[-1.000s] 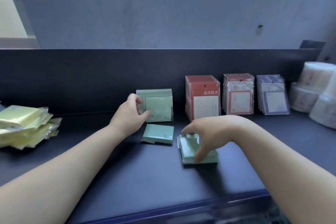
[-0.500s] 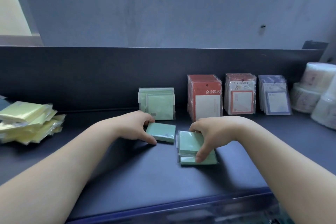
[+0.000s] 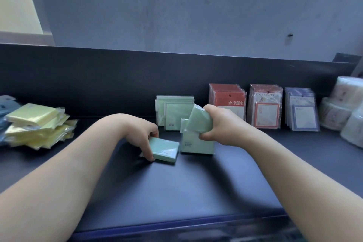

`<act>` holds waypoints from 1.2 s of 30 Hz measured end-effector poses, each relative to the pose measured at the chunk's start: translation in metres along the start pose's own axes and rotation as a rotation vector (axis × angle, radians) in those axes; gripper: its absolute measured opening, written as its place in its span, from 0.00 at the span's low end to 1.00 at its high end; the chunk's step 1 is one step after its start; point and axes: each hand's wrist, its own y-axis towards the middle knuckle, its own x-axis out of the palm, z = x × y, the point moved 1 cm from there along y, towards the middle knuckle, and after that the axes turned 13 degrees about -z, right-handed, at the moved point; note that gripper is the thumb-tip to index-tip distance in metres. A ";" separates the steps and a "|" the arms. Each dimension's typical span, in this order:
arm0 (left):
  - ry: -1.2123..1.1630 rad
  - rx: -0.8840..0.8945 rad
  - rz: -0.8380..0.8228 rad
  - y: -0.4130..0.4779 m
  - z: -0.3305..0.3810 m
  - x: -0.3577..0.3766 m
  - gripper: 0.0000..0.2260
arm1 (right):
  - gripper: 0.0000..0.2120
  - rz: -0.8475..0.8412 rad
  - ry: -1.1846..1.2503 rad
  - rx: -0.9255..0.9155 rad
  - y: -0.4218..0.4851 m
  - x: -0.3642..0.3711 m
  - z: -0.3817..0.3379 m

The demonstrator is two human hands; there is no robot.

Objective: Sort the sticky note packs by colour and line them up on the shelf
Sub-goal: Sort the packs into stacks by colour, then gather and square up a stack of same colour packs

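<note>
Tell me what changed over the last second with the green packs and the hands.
The right hand lifted its green packs off the shelf and stood them up, one tilted in its grip. The left hand left the standing green row, came down and took hold of the flat green pack. The yellow pile, red packs and purple packs stayed put.

wall (image 3: 176, 10): grey, pitted | shelf (image 3: 176, 188): dark, raised back | light: dim

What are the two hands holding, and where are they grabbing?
The right hand grips upright green packs by their top edge. The left hand pinches a flat green pack at its left edge.
</note>
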 end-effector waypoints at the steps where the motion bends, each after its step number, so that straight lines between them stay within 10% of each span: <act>1: 0.005 -0.002 -0.014 -0.002 -0.002 0.000 0.25 | 0.17 0.025 -0.003 -0.007 0.006 0.001 0.000; 25: -0.308 0.117 0.178 -0.001 -0.006 0.007 0.24 | 0.22 0.295 -0.251 -0.050 0.053 0.016 -0.008; 36: -0.878 0.481 0.174 0.006 0.004 0.012 0.26 | 0.14 -0.276 -0.002 -0.039 0.014 0.001 -0.007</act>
